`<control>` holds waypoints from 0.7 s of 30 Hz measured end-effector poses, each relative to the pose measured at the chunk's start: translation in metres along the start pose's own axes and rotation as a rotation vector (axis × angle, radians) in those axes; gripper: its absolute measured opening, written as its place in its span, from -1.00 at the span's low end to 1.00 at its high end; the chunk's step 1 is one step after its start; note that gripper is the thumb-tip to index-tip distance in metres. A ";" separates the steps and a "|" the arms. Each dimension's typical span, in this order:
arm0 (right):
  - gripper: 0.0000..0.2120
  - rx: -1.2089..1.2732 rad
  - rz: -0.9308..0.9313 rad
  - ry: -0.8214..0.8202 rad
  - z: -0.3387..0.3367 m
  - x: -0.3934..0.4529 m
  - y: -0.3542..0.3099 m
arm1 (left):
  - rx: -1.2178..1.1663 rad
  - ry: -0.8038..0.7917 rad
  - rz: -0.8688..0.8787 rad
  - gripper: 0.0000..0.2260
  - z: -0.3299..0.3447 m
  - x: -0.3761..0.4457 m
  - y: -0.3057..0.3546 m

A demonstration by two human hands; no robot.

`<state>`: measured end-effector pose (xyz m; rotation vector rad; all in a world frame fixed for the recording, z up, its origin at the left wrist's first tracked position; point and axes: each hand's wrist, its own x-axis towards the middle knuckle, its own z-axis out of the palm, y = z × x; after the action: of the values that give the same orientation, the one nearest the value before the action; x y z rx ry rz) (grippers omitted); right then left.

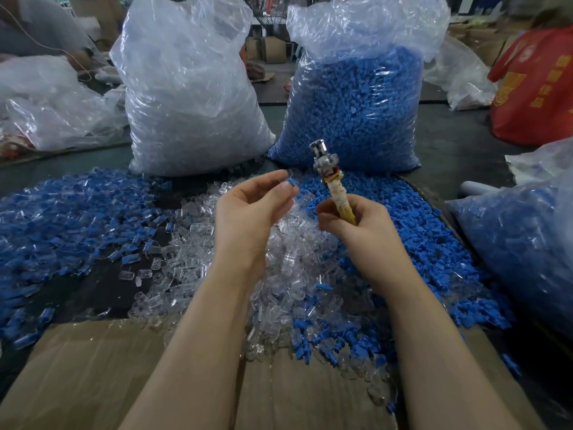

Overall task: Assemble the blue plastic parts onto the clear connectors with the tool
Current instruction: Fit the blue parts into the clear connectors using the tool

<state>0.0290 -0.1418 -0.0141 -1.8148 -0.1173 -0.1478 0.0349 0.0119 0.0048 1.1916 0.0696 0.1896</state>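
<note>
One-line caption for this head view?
Left hand pinches a small blue-and-clear plastic piece; right hand grips a tape-wrapped metal-headed tool over loose parts.

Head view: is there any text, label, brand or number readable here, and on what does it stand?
Red cloth at the far right: yellow printed characters and a round emblem, too blurred to read.
Clear bags, tool, cardboard: no text visible.
Nothing can be quoted.

Both forearms reach forward, left hand (pixel 251 209) pinching with raised fingers, right hand (pixel 356 223) curled in a fist-like grip.
</note>
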 end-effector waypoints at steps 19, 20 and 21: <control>-0.88 -0.231 -0.006 -0.187 0.002 -0.002 0.004 | 0.114 -0.013 0.249 -0.77 -0.008 0.005 0.000; -0.88 -0.236 -0.007 -0.189 0.002 -0.002 0.004 | 0.110 -0.016 0.249 -0.77 -0.008 0.006 -0.001; -0.88 -0.240 -0.009 -0.191 0.002 -0.002 0.004 | 0.107 -0.020 0.250 -0.77 -0.009 0.006 -0.001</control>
<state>0.0279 -0.1403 -0.0185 -2.0658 -0.2517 0.0071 0.0398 0.0206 0.0010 1.3075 -0.0882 0.3974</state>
